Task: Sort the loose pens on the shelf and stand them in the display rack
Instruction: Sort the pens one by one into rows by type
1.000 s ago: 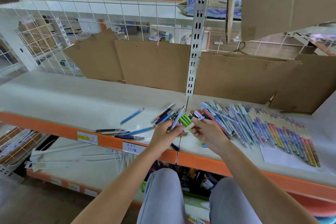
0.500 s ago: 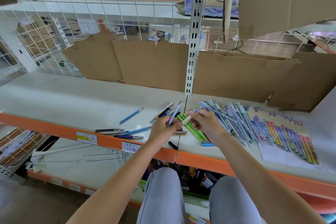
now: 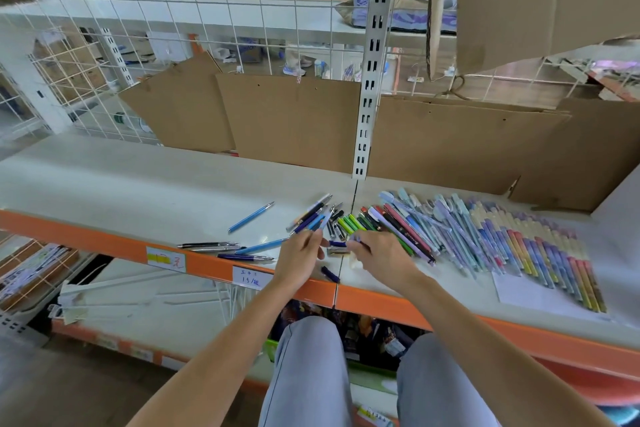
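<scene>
Your left hand point(image 3: 300, 255) pinching loose pens point(image 3: 313, 218), right hand point(image 3: 379, 255) curled on one – grip unclear, sorted pens point(image 3: 519, 243) right, cardboard point(image 3: 287, 121) behind the shelf point(image 3: 138, 184).

shelf point(image 3: 138, 184): white top, orange edge | pens point(image 3: 485, 236) fanned right | blue pen point(image 3: 251, 217) lying apart, left

On the shelf point(image 3: 145, 180), a fanned row of pens point(image 3: 512, 239) to the right of the upright post point(image 3: 369, 90), a smaller cluster of pens point(image 3: 313, 215) just left of it. Farther left, one single pen point(image 3: 250, 217) apart, with a few more pens point(image 3: 221, 250) near the front edge. Behind all, cardboard sheets point(image 3: 291, 118) against the wire grid point(image 3: 207, 31); near the front, left hand point(image 3: 300, 258) and right hand point(image 3: 382, 253) side by side between cluster and row.
</scene>
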